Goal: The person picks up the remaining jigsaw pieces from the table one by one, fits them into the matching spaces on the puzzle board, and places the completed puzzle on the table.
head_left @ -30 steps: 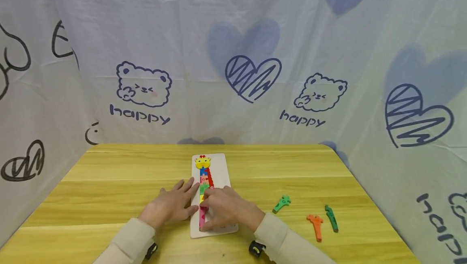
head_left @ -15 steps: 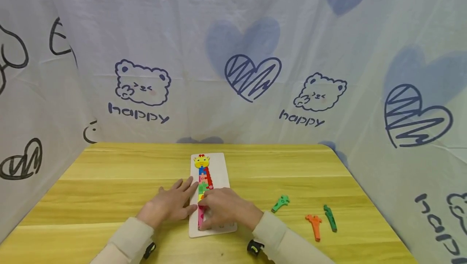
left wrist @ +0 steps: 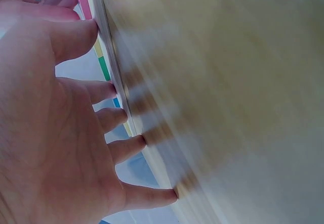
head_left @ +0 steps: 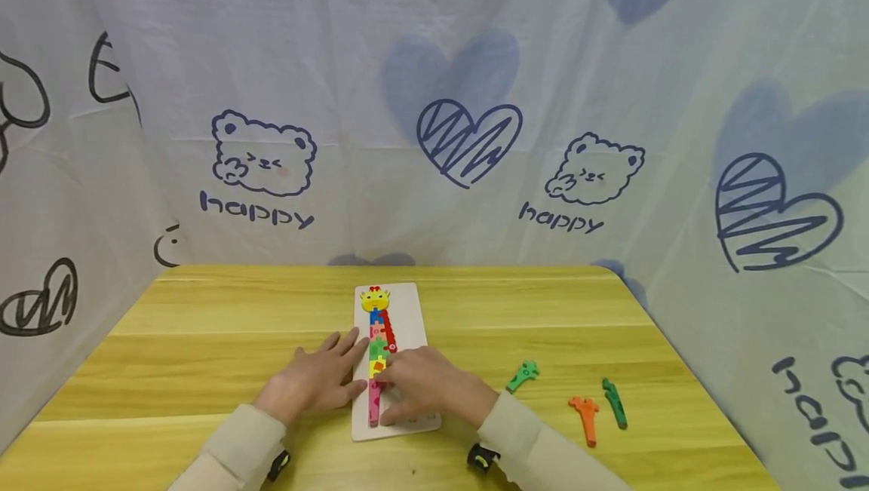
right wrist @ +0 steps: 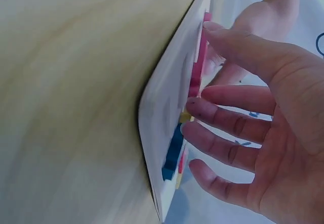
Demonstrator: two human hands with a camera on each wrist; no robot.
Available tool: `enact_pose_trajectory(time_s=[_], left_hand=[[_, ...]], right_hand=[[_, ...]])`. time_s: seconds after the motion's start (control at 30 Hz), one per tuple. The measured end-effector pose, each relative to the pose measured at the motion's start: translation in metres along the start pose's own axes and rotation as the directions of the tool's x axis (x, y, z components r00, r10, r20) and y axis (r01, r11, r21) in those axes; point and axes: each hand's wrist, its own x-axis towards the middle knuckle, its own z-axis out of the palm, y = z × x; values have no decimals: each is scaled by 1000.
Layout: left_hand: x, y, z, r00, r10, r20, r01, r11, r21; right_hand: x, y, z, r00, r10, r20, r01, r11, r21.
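Observation:
A giraffe puzzle board (head_left: 407, 317), white with rounded corners, lies lengthwise on the table. Set on it are a yellow giraffe head (head_left: 376, 299), a column of coloured neck pieces (head_left: 377, 348), a red mane piece (head_left: 389, 331) and a pink leg piece (head_left: 374, 403). My left hand (head_left: 315, 375) lies spread along the board's left side, its fingertips at the edge in the left wrist view. My right hand (head_left: 424, 385) is over the lower board, thumb and fingertips right at the pink piece (right wrist: 199, 64), fingers loosely bent, partly covering the board.
To the right of the board lie a light green piece (head_left: 523, 375), an orange piece (head_left: 586, 419) and a dark green piece (head_left: 615, 403). A printed curtain (head_left: 434, 174) hangs behind the wooden table (head_left: 237, 310).
My right hand has shifted slightly right, with its thumb off the pink piece's lower end, so more of the pink and yellow pieces shows. My left hand stays put.

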Motion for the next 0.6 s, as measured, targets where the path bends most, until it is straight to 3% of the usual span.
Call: enact_pose_trajectory(time_s=[0.3,0.6], left_hand=[[1,1,0,1000,-14,8,15,1000,-3],[0,0,1,1000,-21,15,21,1000,-4]], right_hand=[[-29,20,-5,995,36,-95,-39,999,-29],[-76,46,-9,967,188,-170,-190,982,5]])
